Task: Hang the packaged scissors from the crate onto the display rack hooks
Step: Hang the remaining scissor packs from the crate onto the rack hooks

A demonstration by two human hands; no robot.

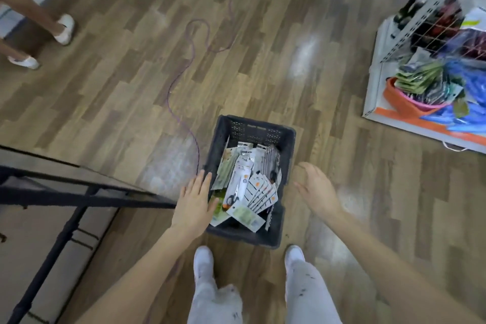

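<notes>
Floor (263, 60): wood-pattern planks are spreading across the whole view, with a purple cable (184, 71) trailing toward 11 o'clock.
Display rack (431, 34): standing at 2 o'clock, holding hanging goods.
Crate (286, 155): sitting dead centre, just ahead of the person's shoes.
Packaged scissors (244, 181): lying piled inside the crate.
Left hand (193, 200): hovering flat over the crate's 9 o'clock rim, fingers straight, gripping nothing.
Right hand (317, 189): hanging relaxed and empty at 3 o'clock, beside the crate.

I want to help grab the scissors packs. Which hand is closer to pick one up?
Probably the left hand: its open fingers already reach over the crate rim, above the packaged scissors. The right hand hovers open outside the crate.
</notes>
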